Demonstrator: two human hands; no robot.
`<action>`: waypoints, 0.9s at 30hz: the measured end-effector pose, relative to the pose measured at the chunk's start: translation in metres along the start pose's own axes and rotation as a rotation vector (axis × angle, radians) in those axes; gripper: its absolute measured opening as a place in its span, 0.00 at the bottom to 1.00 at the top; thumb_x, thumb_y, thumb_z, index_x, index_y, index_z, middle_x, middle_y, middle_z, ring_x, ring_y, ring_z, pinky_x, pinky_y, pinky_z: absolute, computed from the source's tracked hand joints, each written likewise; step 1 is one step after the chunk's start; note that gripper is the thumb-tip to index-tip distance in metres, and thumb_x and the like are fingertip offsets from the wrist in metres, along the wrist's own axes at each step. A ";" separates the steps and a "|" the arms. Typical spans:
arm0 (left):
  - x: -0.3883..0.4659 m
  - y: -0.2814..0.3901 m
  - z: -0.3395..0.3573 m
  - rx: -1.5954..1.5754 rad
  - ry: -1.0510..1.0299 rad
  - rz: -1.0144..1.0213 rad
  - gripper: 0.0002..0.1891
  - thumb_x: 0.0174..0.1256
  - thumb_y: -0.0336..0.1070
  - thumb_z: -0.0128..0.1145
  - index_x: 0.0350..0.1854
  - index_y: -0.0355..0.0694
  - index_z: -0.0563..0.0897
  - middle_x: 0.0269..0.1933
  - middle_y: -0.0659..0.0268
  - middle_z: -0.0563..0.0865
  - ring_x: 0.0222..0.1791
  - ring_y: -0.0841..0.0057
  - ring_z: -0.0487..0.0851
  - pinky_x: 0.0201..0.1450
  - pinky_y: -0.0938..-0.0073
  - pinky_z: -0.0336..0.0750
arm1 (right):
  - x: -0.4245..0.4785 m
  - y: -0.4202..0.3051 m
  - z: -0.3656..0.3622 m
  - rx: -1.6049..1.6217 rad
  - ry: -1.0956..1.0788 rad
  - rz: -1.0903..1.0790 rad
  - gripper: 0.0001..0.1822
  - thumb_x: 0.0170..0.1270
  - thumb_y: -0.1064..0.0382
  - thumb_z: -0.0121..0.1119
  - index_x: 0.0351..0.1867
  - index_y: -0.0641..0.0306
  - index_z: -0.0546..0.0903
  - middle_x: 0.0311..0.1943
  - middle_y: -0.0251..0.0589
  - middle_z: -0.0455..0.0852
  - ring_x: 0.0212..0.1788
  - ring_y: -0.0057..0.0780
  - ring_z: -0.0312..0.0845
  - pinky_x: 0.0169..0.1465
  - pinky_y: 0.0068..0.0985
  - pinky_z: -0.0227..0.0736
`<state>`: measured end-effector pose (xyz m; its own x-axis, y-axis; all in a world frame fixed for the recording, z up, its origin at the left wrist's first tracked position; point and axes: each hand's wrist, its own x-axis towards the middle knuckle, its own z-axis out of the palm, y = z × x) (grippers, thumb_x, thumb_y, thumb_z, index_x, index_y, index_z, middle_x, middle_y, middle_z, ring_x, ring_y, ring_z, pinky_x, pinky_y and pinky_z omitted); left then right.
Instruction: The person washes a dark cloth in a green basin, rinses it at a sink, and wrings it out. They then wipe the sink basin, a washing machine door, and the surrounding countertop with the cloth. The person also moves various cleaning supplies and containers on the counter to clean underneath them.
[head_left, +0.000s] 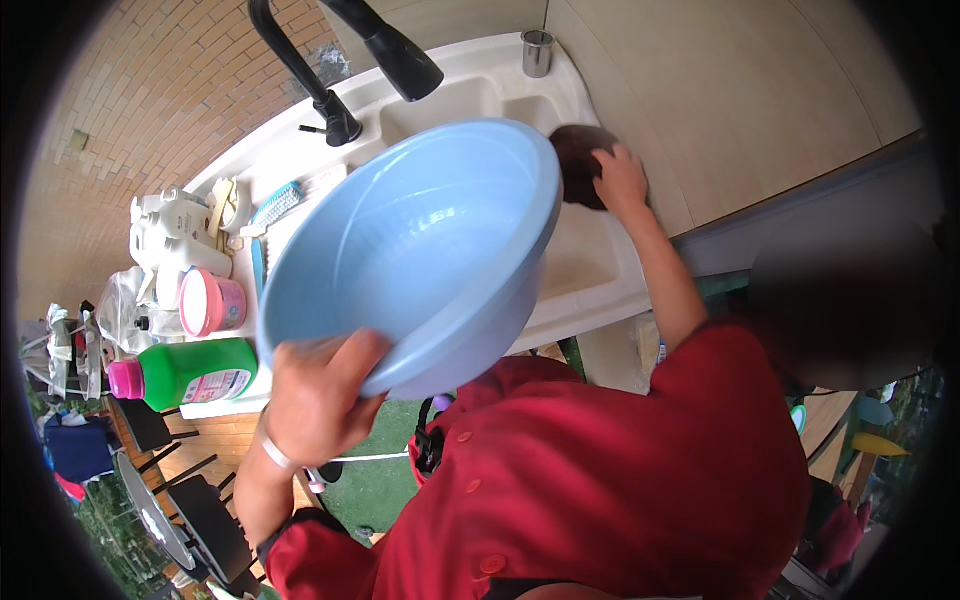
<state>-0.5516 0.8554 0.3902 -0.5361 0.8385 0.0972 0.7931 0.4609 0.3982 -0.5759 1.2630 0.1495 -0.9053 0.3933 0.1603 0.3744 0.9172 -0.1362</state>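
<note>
A light blue plastic basin (427, 232) hangs tilted over the sink, its open side towards me. My left hand (322, 390) grips the near left rim, the thumb over the edge. At the right end of the white double sink (585, 255), my right hand (621, 176) lies on a dark brown item (581, 165), which could be a cloth or a bowl; whether the fingers grip it is unclear. The basin hides much of the sink and part of the dark item. Above stands a black faucet (341, 120) with a pull-out spray head (409, 71).
On the left counter stand a green bottle with a pink cap (199, 373), a pink tub (214, 302), white jugs (184, 221) and a blue scrub brush (277, 206). A metal cup (537, 54) is at the sink's back corner. A tiled wall (750, 97) borders the right side.
</note>
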 end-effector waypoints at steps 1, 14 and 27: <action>0.001 0.000 0.010 -0.022 0.013 -0.052 0.11 0.42 0.26 0.61 0.30 0.39 0.75 0.21 0.58 0.76 0.21 0.56 0.77 0.23 0.63 0.68 | -0.021 -0.006 -0.003 0.018 0.017 -0.018 0.22 0.50 0.65 0.62 0.50 0.49 0.78 0.50 0.42 0.73 0.48 0.50 0.70 0.49 0.39 0.72; 0.059 -0.076 0.202 -0.142 0.008 0.226 0.13 0.45 0.31 0.57 0.36 0.39 0.73 0.25 0.60 0.81 0.29 0.59 0.82 0.29 0.62 0.75 | -0.218 -0.017 -0.059 0.896 -0.694 0.324 0.25 0.44 0.68 0.53 0.49 0.73 0.76 0.40 0.42 0.82 0.42 0.38 0.78 0.48 0.31 0.71; 0.062 -0.124 0.299 -0.019 -0.172 0.108 0.21 0.51 0.46 0.60 0.50 0.55 0.78 0.35 0.65 0.85 0.36 0.63 0.84 0.37 0.65 0.77 | -0.140 -0.089 -0.078 1.966 -0.698 0.514 0.31 0.56 0.53 0.50 0.61 0.66 0.67 0.57 0.46 0.74 0.56 0.44 0.72 0.60 0.40 0.66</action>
<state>-0.5968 0.9367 0.0736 -0.3899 0.9207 -0.0160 0.8368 0.3615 0.4112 -0.4663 1.1309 0.2158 -0.8970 0.0183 -0.4416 0.3241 -0.6521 -0.6854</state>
